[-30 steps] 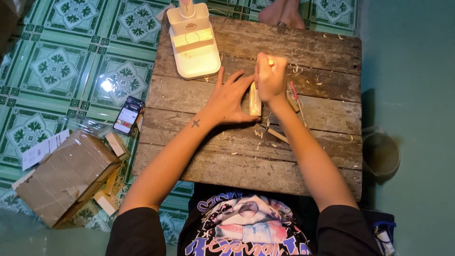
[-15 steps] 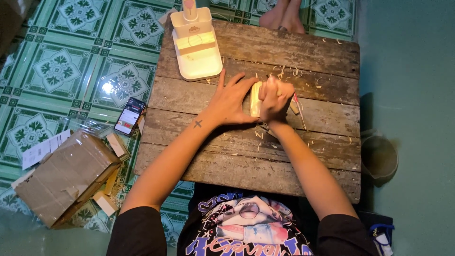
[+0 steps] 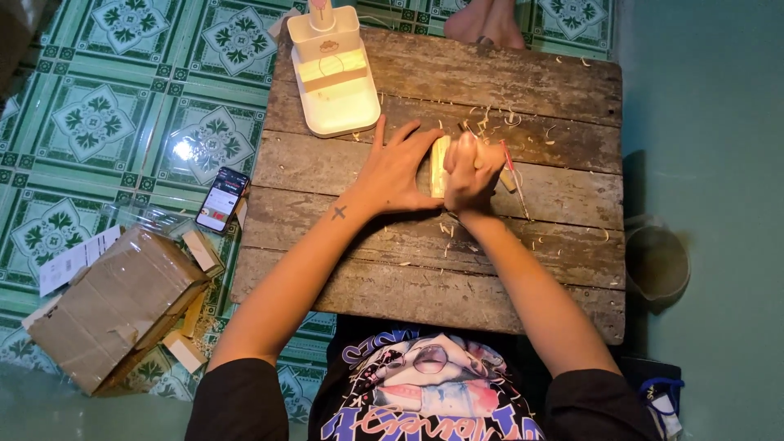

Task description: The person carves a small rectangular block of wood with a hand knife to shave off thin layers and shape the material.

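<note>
Near the middle of the wooden table (image 3: 523, 269), the pale wood block (image 3: 439, 166) stands between both hands. Left hand (image 3: 396, 169) lies flat, fingers spread, pressing the block's left side. Right hand (image 3: 472, 170) is curled shut around a thin tool, barely visible, against the block's right side. Toward the far left corner sits a white stand (image 3: 331, 77). Shavings (image 3: 490, 121) lie scattered nearby.

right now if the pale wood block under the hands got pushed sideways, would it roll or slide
The pale wood block looks flat-sided, so it would probably slide, not roll. Shavings hint at soft, light wood. The left hand braces it and the right hand presses beside it, so it likely shifts easily.
</note>
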